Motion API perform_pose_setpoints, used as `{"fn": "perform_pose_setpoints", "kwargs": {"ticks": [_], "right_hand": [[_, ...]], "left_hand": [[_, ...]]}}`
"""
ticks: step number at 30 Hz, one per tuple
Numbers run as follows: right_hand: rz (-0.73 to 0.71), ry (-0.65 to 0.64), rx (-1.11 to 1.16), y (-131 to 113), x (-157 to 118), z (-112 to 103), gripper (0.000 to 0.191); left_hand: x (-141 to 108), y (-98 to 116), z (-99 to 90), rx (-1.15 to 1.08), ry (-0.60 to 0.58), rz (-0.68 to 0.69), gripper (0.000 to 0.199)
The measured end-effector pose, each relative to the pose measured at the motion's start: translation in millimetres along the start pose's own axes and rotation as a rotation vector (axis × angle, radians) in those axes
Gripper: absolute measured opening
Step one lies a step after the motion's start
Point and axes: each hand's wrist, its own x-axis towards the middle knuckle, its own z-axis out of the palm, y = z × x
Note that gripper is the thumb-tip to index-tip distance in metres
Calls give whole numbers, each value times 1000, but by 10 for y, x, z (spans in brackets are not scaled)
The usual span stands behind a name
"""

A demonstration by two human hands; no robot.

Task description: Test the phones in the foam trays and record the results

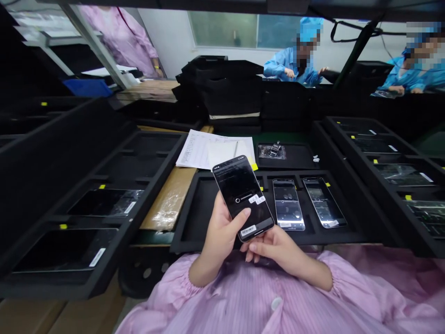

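Observation:
My left hand (224, 227) is closed round a smartphone (239, 185), tilted with its screen facing me. The thumb lies over the lower part of the screen. A dark page with a small ring shows on it, along with white stickers and a barcode label. Just under the phone's lower right edge is my right hand (274, 248), its fingers curled together; whether they hold anything is hidden. Behind the hands, a black foam tray (205, 232) holds a lit phone (288, 204) and another phone (323, 202) in separate slots. Yellow tabs mark the slots.
Foam trays with tablet-like devices flank me, including a left tablet (66, 250) and a right tablet (405, 174). Printed sheets (194, 148) and a pen lie ahead. Beside them, a small tray (299, 160) holds a bagged metal part. Co-workers in blue and pink stand beyond stacked black trays (236, 93).

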Motion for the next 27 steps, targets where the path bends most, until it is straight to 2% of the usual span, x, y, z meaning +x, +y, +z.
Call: {"fn": "perform_pose_setpoints", "kwargs": {"ticks": [8,16,27], "right_hand": [[18,58,-99,46,36,-33,43],[12,84,-123,56,53,-30,45],[-7,139,-121,63,48,28,43]], "left_hand": [[6,-13,42,3,-17,21,53],[9,-31,32,-22,-35,68,59],[20,-77,24,6,29,79,60]]}}
